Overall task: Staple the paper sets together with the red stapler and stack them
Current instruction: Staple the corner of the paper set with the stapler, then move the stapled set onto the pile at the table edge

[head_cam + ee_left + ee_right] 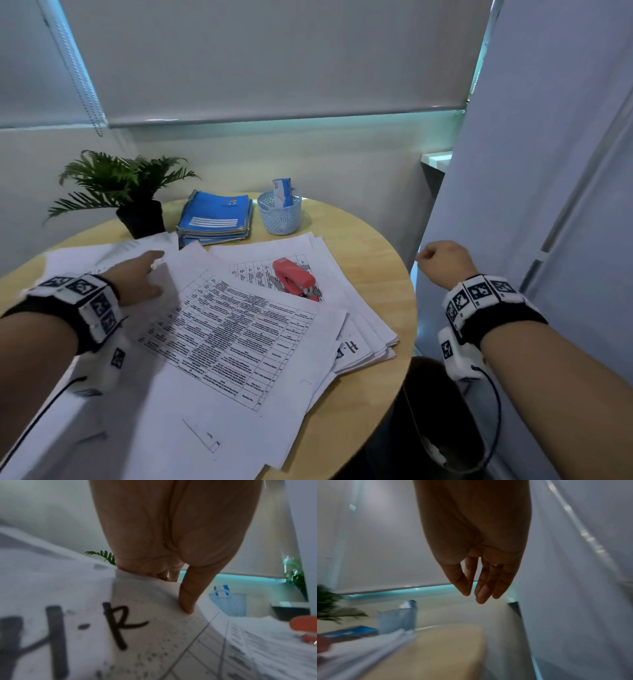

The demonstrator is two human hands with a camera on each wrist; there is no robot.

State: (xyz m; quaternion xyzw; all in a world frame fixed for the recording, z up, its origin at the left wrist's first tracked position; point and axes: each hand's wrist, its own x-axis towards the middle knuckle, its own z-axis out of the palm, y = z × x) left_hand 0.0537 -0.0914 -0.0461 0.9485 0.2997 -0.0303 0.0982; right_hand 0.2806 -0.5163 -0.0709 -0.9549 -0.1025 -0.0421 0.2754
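White paper set [154, 601] is getting pinched at its far edge by the left hand [144, 277], thumb on top, fingers curling under, sheet lifting off the loose pile on the round wooden table [370, 246]. Right hand [443, 262] is hanging off the table's right edge, fingers loosely bent, holding nothing. Red stapler [294, 279] is lying on the papers between the hands, untouched. Blue notebooks [217, 217], mesh basket [279, 216] and potted plant [126, 192] are sitting at the far side.
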